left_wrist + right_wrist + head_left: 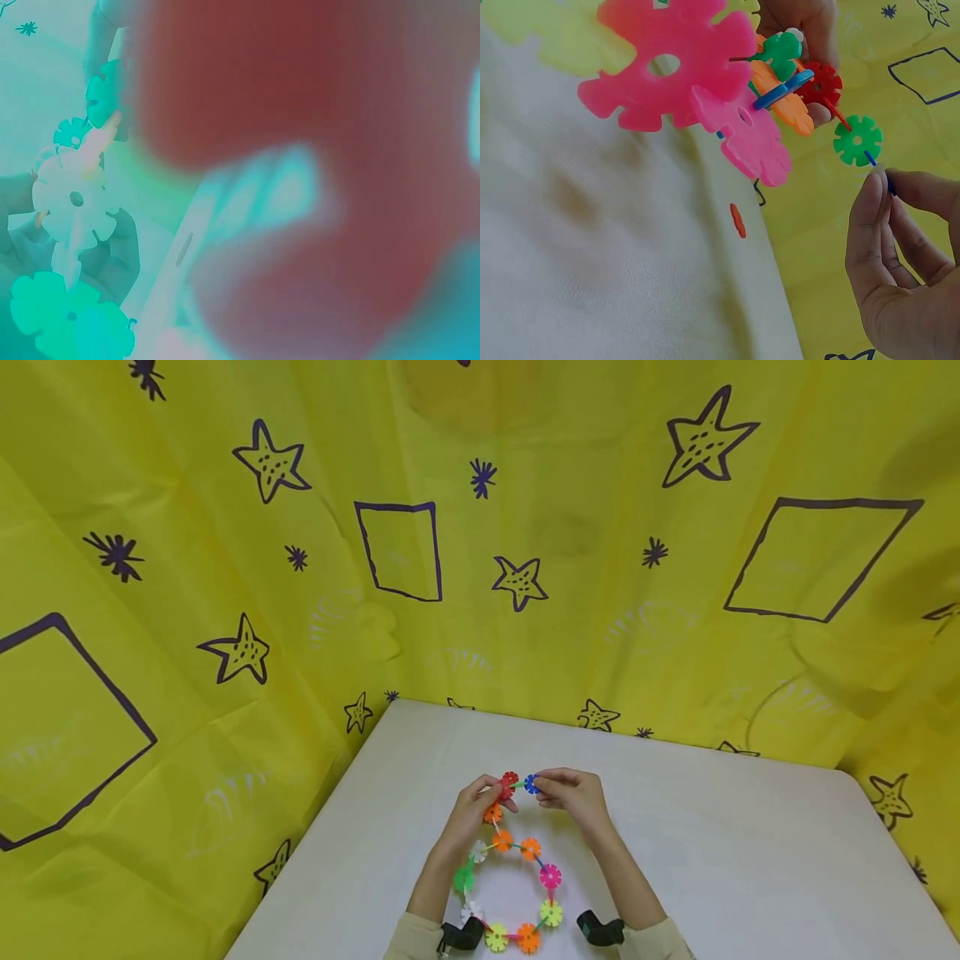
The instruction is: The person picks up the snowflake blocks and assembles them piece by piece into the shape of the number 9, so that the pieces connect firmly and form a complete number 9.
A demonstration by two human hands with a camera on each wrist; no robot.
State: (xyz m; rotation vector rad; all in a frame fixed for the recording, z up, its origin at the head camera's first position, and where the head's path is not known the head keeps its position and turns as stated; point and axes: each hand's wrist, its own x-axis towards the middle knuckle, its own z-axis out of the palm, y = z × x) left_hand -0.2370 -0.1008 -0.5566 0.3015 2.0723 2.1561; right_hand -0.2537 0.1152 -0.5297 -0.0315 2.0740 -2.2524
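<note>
In the head view, notched snowflake discs of coloured plastic join into a loop with a tail running up to both hands. My left hand grips the tail at a red disc. A blue disc is pinched between the thumb and fingers of my right hand. Between them a green disc shows edge-on. The right wrist view shows the blue disc slotted into the green disc, which joins the red disc. Blur and odd colours obscure much of the left wrist view.
Below the hands, the loop includes an orange disc, a pink disc and a green disc. It lies between the forearms on a white table. Yellow curtain with drawn stars surrounds the table's back and sides.
</note>
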